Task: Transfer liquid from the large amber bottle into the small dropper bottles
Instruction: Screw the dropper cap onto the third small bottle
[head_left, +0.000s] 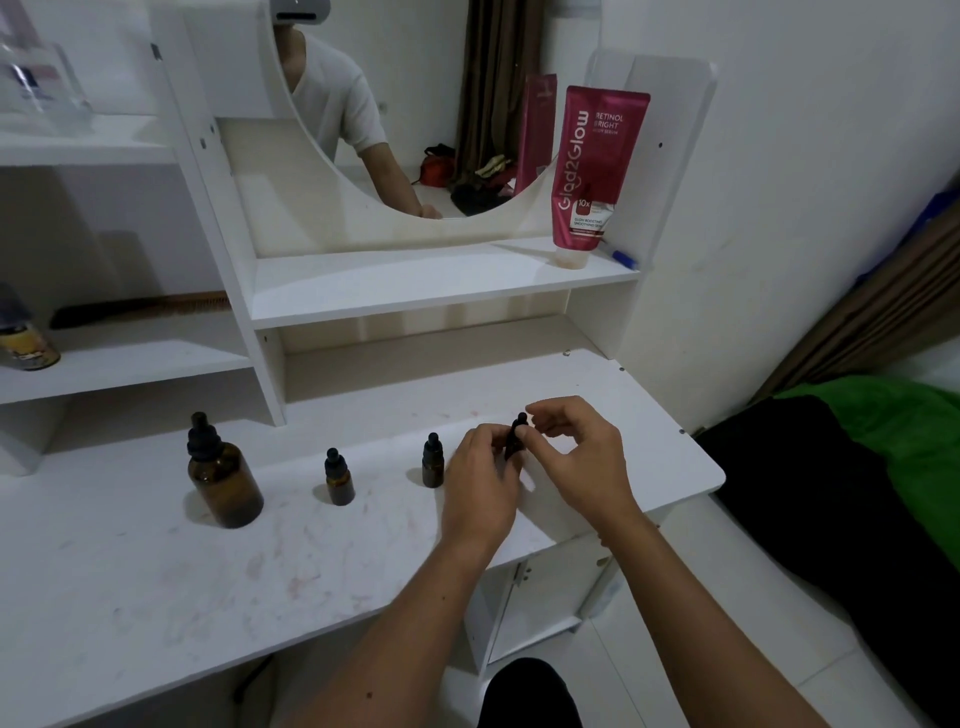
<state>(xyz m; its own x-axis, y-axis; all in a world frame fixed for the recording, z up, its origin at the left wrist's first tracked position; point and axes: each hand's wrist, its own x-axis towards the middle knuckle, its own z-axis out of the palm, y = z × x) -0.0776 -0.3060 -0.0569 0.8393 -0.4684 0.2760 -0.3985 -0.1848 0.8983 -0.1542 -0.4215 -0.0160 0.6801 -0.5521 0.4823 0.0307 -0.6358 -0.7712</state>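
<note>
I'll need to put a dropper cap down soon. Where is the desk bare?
Bare: the wide front of the white desk, nearer than the large amber bottle, and the right end beyond the right hand. Crowded: the bottle row, where the left hand holds a small dropper bottle.

Glossy amber-glass bottle (227, 480), matt tabletop (156, 571)

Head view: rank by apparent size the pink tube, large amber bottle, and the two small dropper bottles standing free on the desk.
1. Pink tube, largest even though farther back.
2. Large amber bottle.
3. Left small dropper bottle and right small dropper bottle: they look alike, so no ranking.
</note>
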